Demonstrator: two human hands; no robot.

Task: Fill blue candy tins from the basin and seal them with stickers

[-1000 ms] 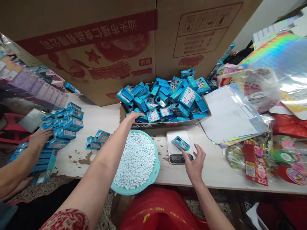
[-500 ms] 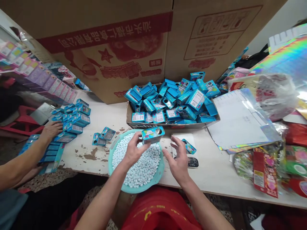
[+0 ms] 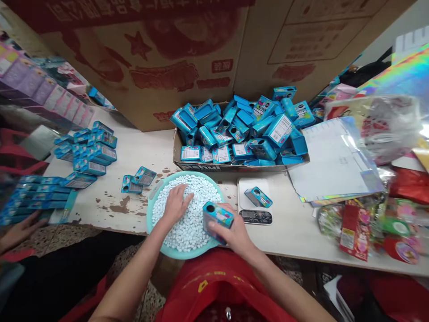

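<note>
My right hand point(image 3: 235, 230) grips a small blue candy box point(image 3: 217, 215), tilted over the right side of a basin, with the round hole in its top showing. My left hand point(image 3: 176, 203) rests in the small white candies point(image 3: 187, 232), thumb apart from the fingers and fingertips partly sunk among them. These candies fill a mint-green basin point(image 3: 149, 214) at the table's front edge. To the right, another blue box point(image 3: 258, 197) lies on a white digital scale point(image 3: 239, 187). Behind the basin, a shallow carton point(image 3: 234, 168) is heaped with blue boxes.
Two blue boxes point(image 3: 138, 180) lie left of the basin. Further left are stacked blue boxes point(image 3: 89, 154) and a co-worker's hand point(image 3: 25, 230). A large cardboard box point(image 3: 201, 53) stands behind. Paper sheets point(image 3: 335, 165) and packaged sweets point(image 3: 355, 230) lie right.
The blue box has passed from my left hand to my right hand. My left hand has gone down into the candies. The co-worker's hand has moved off the stacked boxes, toward the front.
</note>
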